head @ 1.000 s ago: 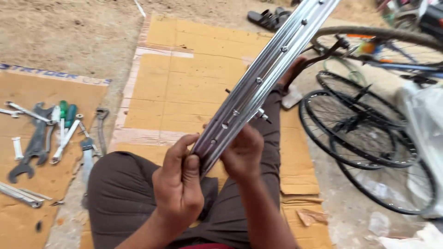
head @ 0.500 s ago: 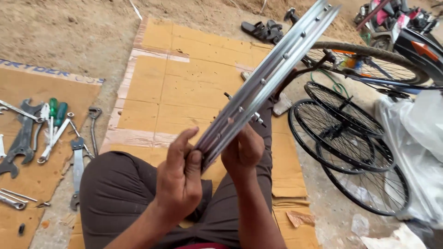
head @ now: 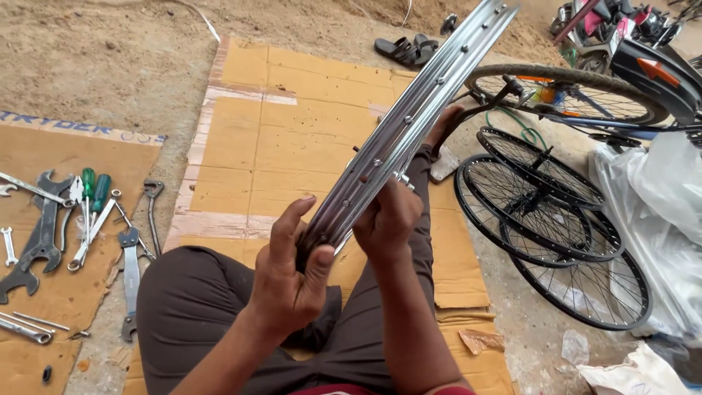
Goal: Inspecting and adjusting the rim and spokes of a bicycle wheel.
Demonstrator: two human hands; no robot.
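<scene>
Rim: bare silver wheel rim (head: 409, 124), seen edge-on, slanting from the person's lap up to the top right of the view; spoke holes show along its channel.
Left hand: left hand (head: 292, 274) clamped on the rim's lowest part, thumb up one side, fingers wrapped round the other.
Right hand: right hand (head: 387, 219) just above and to the right of the left one, closed against the rim's right side; a small metal piece shows at its fingertips, too small to tell what.
Rim to hands: the near end sits between both hands; the rest rises well away from them, over the cardboard.
Posture: person seated cross-legged in brown trousers (head: 190, 307) on a cardboard sheet (head: 292, 139) spread on sandy ground.
Left edge: a second cardboard piece (head: 66, 292) carries spanners (head: 36, 241), green-handled screwdrivers (head: 91, 194) and pliers (head: 130, 263).
Right side: two black spoked wheels (head: 556, 227) lie overlapped on the ground beside the sheet's right edge; a bicycle (head: 578, 91) behind them.
Top edge: a pair of dark sandals (head: 406, 50) just beyond the sheet.
Far right: white plastic bags (head: 658, 212).
</scene>
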